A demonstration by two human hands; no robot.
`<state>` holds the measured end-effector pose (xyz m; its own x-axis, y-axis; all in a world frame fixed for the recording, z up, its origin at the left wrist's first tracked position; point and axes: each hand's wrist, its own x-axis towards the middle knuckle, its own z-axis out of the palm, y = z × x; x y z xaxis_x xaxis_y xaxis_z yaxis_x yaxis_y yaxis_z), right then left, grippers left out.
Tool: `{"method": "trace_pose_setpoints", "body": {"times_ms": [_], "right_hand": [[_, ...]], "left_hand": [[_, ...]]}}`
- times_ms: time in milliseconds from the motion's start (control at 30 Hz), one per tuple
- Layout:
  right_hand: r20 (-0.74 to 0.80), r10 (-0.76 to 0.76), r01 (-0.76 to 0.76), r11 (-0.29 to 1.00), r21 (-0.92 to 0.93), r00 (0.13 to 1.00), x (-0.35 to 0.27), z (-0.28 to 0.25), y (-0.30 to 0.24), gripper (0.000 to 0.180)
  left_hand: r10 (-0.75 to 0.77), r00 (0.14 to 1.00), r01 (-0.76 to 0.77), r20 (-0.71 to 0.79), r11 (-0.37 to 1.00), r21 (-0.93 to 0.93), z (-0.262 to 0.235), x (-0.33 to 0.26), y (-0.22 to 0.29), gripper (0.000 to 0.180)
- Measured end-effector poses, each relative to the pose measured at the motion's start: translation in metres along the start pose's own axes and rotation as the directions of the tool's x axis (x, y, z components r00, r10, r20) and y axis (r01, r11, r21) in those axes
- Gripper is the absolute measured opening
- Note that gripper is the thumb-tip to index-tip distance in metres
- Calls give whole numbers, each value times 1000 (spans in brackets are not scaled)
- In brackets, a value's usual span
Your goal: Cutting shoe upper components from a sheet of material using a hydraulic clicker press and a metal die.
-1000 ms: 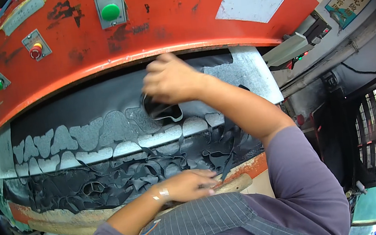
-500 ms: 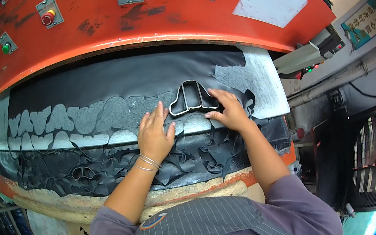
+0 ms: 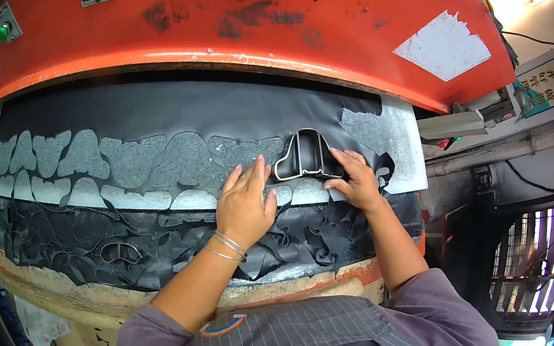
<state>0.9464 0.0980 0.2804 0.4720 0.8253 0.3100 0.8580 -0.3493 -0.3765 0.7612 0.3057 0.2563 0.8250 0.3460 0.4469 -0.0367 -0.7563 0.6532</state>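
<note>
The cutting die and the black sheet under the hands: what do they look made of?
The die looks like bent steel strip: a thin, pale, shiny edge forms a closed outline. The sheet looks like matte black leather or a synthetic; it lies limp, with cut-out holes showing a grey board. Both hands rest flat.

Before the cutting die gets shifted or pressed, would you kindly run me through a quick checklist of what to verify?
1. Cutting die flat on the black sheet: ok.
2. Left hand pressed flat on the sheet beside the die: ok.
3. Right hand fingertips at the die's right edge: ok.
4. Die lies over uncut material: cannot tell, cut-out holes sit close by.
5. Both hands out from under the orange press head: not ok, in my judgement.
</note>
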Motion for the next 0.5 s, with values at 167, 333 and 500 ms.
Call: {"method": "trace_pose_setpoints", "body": {"times_ms": [167, 333, 500], "right_hand": [[33, -6, 8, 999, -43, 999, 4, 3, 6, 81], [-272, 278, -354, 890, -288, 921, -35, 9, -12, 81], [-510, 334, -455, 881, -130, 793, -50, 2, -45, 69]], "left_hand": [[-50, 997, 52, 66, 998, -30, 0, 5, 1, 70], [-252, 966, 260, 63, 925, -277, -43, 9, -21, 79], [-340, 853, 189, -396, 908, -374, -169, 14, -104, 60]]}}
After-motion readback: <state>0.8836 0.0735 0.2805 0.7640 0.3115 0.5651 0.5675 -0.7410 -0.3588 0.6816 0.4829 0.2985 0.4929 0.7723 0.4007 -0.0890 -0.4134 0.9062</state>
